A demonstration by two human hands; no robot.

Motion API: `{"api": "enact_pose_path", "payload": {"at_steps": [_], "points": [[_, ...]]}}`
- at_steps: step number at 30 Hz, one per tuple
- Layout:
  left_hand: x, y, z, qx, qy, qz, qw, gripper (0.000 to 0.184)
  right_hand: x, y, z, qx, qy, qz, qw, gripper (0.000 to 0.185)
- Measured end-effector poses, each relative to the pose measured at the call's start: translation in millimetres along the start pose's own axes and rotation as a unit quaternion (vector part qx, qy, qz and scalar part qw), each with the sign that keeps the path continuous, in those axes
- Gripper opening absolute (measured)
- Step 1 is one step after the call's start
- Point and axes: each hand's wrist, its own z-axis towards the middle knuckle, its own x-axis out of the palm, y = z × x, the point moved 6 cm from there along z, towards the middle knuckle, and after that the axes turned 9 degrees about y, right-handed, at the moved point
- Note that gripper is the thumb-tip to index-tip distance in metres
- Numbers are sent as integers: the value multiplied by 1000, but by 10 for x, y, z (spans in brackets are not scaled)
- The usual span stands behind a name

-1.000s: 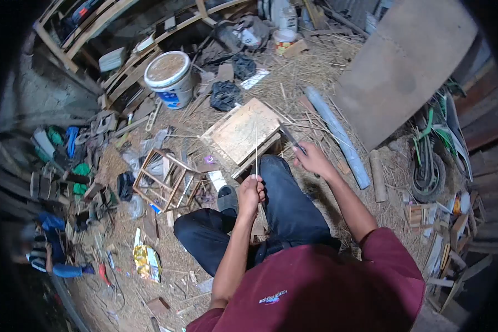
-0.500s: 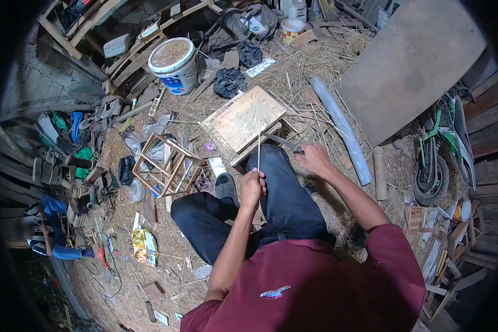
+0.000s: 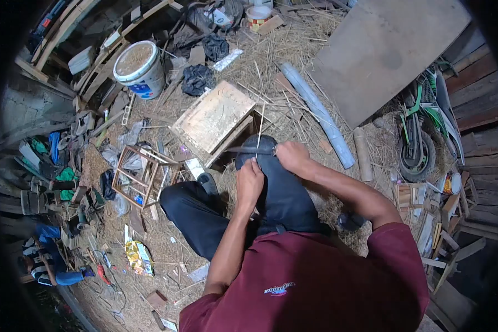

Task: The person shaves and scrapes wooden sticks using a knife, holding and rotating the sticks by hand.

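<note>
The left hand [image 3: 250, 180] is closed around the lower end of a thin stick [image 3: 260, 128], which points up past the right knee. The right hand [image 3: 292, 156] grips a dark blade [image 3: 251, 150] that lies across the stick, just above the left fingers. Near the blade's tip is the lower corner of a low wooden bench [image 3: 214, 117]. Beyond the bench's upper edge lies a black plastic bag [image 3: 197, 79]; off its left corner stands a small wooden frame [image 3: 142, 176].
</note>
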Motion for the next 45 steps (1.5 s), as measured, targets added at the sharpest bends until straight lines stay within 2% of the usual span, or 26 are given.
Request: {"api": "enact_pose_path", "payload": {"at_steps": [6, 12, 15, 18, 19, 22, 23, 25, 26, 28, 31, 37, 41, 45], "points": [[13, -11, -169, 42, 15, -24, 999, 36, 3, -115, -19, 31, -30, 0, 999, 19], [-232, 173, -658, 52, 56, 22, 997, 28, 2, -300, -64, 103, -17, 25, 994, 18], [-399, 364, -921, 57, 70, 17, 996, 26, 11, -417, -114, 140, -58, 40, 988, 16], [-725, 554, -1125, -14, 51, 27, 998, 25, -83, -497, -180, 175, -37, 83, 980, 14], [-797, 639, -1126, -27, 42, -14, 999, 25, -86, -515, -195, 177, -39, 88, 980, 15], [-820, 521, -899, 10, 16, -22, 1000, 25, -51, -364, -178, 145, -24, 57, 988, 14], [-750, 424, -774, -10, 30, -23, 999, 25, -60, -278, -180, 122, -27, 54, 991, 14], [-509, 263, -461, 23, 39, -38, 998, 30, -98, -55, -179, 82, -37, 49, 995, 15], [-387, 197, -325, 54, 33, -40, 997, 32, -68, 27, -157, 50, -25, 14, 998, 15], [-221, 103, -89, 45, 32, -18, 998, 32, 46, 153, -103, -8, 1, -55, 998, 17], [-210, -38, -45, 75, -5, 28, 997, 30, 48, 131, -10, -4, 6, -50, 999, 20], [-264, 67, -205, 95, -2, 44, 994, 28, 14, 122, 64, 13, -2, -37, 999, 20], [-295, 157, -372, 75, 12, 17, 997, 27, 35, 83, 43, 42, -20, -24, 999, 20], [-368, 369, -766, 34, 66, -32, 997, 27, 27, -155, 46, 109, -59, 53, 991, 15]]}}
